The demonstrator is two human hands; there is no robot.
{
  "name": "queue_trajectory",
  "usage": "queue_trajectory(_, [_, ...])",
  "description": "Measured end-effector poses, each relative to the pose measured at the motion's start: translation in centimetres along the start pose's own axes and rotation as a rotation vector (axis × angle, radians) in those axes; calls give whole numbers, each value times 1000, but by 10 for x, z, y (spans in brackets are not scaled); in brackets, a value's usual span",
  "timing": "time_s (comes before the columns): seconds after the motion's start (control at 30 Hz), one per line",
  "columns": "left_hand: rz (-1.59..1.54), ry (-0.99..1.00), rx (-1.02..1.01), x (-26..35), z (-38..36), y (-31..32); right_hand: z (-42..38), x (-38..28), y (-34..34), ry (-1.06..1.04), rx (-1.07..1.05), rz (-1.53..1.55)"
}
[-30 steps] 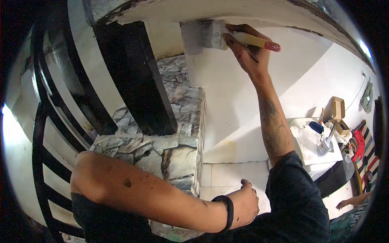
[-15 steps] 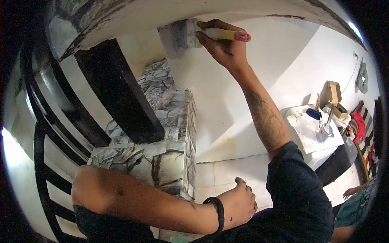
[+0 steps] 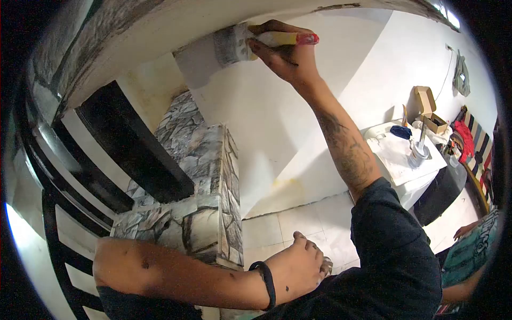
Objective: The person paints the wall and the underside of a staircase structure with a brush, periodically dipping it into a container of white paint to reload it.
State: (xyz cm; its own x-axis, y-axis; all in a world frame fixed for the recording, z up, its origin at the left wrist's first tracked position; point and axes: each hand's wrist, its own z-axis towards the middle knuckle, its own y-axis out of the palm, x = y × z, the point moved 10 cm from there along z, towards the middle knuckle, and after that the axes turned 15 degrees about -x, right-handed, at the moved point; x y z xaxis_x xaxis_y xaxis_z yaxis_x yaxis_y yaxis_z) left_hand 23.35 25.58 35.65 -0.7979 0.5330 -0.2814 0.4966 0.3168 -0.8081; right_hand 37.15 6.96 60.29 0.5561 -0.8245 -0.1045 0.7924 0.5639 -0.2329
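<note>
My right hand [image 3: 290, 56] is raised and closed round a wide paintbrush [image 3: 277, 39] with a yellow, red-tipped handle. The bristles press on the white wall [image 3: 250, 96] just under the ceiling edge, at the end of a grey painted band [image 3: 194, 61]. Low in the view, my left hand [image 3: 298, 266], with a black band at the wrist, rests near my dark clothing. Its fingers are curled, and what they hold, if anything, is hidden.
Black railing bars [image 3: 133, 144] and a stone-patterned ledge [image 3: 202, 218] stand at left. At right, a white table [image 3: 400, 154] carries a can [image 3: 420, 154], a dark cloth and an open cardboard box. Another person's green shirt [image 3: 469, 256] shows at lower right.
The brush is still at the wall, and the grey band now shows longer beside it. The view has shifted, so ledge and table appear farther left. My left hand's fingers look more curled.
</note>
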Motion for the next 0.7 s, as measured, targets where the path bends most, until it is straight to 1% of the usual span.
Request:
queue_trajectory(0.07, [5,7,-11,0,0,0,-2,-2,-8,26,-30,-49])
queue_trajectory(0.17, [14,9,-1,0,-1,0,-4,-7,-19,-180,-6,-60])
queue_trajectory(0.27, [21,1,3,0,0,1,-9,0,-30,-141,45,-48])
queue_trajectory(0.37, [53,-18,-14,0,2,6,-28,12,-41,160,86,152])
queue_trajectory(0.43, [43,-20,-9,0,5,7,-50,-6,-54,141,128,201])
queue_trajectory(0.5, [43,-22,-13,2,6,9,-91,11,-60,174,211,472])
queue_trajectory(0.53, [59,-19,-14,2,4,8,-118,28,-61,437,238,368])
queue_trajectory(0.6, [65,-5,-38,2,3,6,-156,28,-57,379,249,510])
queue_trajectory(0.63, [59,-20,-32,-1,2,5,-171,26,-51,389,207,593])
queue_trajectory(0.7, [42,-29,-23,-2,3,4,-195,20,-40,521,292,681])
